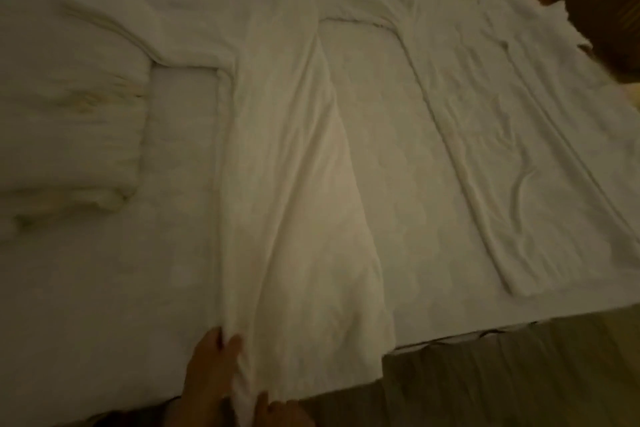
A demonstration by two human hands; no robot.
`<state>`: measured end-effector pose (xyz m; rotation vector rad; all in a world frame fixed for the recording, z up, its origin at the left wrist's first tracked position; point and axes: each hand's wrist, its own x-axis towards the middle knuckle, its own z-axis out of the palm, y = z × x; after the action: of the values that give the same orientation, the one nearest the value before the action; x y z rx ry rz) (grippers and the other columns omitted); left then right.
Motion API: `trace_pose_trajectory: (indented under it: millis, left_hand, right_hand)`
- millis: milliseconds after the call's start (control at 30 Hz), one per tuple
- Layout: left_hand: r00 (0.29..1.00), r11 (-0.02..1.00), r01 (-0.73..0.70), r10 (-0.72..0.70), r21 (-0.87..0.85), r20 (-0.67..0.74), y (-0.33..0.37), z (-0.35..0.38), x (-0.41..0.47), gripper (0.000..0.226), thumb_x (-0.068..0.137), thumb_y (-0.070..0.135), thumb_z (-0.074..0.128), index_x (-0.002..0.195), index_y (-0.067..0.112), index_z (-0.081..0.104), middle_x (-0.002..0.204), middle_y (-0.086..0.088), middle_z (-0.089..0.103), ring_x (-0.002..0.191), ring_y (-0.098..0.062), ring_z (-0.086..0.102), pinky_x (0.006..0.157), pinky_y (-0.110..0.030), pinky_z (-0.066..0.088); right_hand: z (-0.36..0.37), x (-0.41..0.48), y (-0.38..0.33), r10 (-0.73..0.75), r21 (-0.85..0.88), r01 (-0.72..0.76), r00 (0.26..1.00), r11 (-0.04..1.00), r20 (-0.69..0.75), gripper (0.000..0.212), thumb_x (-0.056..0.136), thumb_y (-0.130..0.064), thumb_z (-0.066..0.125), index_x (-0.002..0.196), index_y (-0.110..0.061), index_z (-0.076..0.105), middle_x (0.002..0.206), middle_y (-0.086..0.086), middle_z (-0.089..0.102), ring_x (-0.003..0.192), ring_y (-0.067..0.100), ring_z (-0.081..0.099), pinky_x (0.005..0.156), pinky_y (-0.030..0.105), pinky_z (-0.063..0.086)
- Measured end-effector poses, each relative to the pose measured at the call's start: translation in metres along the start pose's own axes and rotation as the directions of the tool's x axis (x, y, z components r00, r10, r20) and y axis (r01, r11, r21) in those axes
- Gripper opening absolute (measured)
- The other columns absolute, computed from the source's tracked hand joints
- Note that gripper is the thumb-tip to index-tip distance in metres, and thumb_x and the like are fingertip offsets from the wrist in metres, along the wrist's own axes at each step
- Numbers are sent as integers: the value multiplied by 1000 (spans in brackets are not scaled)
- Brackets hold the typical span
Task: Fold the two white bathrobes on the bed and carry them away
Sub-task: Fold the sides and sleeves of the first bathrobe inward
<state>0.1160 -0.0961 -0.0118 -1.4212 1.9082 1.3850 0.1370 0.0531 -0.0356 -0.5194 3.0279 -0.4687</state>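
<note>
Two laid flat: middle bathrobe (294, 184), right bathrobe (512, 149), ready for folding.
left hand (207, 367): pinches middle bathrobe's near hem, gathering the fold.
right hand (277, 409): beside hem, grasp unclear.

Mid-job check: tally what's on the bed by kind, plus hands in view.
Robes: 2, middle robe and right robe
Bedding bundle: 1
Hands: 2
Total: 5
</note>
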Motion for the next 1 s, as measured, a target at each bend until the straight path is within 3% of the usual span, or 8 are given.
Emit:
trace_pose_trajectory:
  millis: [167,367,500,600,700,800,900,1000]
  left_hand:
    - [993,992,-113,112,-56,-34,-9,0,8,12,90,33,71,88,21,67,90,-1,71,93,-28,67,86,-40,53]
    - [871,905,-398,320,-153,-372,-6,-19,-39,10,91,30,68,85,24,63,79,2,68,76,-17,63,66,-38,48]
    - [945,984,-105,54,-144,-324,-56,-31,-8,20,90,40,69,93,21,65,87,-3,69,81,-25,64,71,-37,52]
    - [984,996,-22,6,-91,-176,-83,-22,6,22,90,44,68,95,23,62,90,0,67,83,-21,64,70,-34,51]
    - [968,987,-83,48,-138,-246,-98,-16,5,16,91,33,70,93,19,63,84,-1,66,82,-24,64,70,-37,50]
    - [961,980,-117,70,-164,-267,-105,-10,6,17,95,31,64,94,14,62,84,-2,66,79,-21,62,61,-29,45]
    - [971,973,-102,53,-205,-232,-105,-9,11,24,94,35,65,99,12,63,92,-2,67,88,-25,64,65,-31,47]
    - [952,969,-119,49,-217,-301,-113,-12,12,24,92,36,69,99,13,65,95,-6,68,87,-27,64,72,-38,51]
  right_hand:
    - [18,-4,11,-214,98,195,945,976,247,28,60,-54,56,63,-29,71,60,-6,61,49,14,60,43,19,38]
    - [1,8,24,-373,406,359,927,841,-46,45,63,-48,68,102,-29,58,97,-5,59,90,14,53,78,26,41]
    - [14,-8,30,-345,252,293,918,922,194,35,59,-48,48,82,-37,72,75,-12,64,64,12,66,60,23,45]
    - [25,0,62,-302,146,295,953,944,28,30,80,-35,49,77,-31,78,78,-6,69,71,19,67,58,26,51]
    - [7,15,102,69,161,-60,996,985,-51,40,91,-40,54,106,-11,76,107,16,69,101,30,56,87,38,45]
    - [-27,32,126,455,249,-498,865,831,210,49,88,-46,70,126,-17,58,120,11,58,102,30,55,87,40,46]
    - [-40,34,139,376,397,-571,799,718,470,22,96,-42,60,112,-28,56,101,-4,67,88,17,64,72,31,52]
    - [-53,19,160,380,518,-541,839,662,391,8,95,-31,64,93,-24,69,79,-5,71,74,13,68,63,34,57]
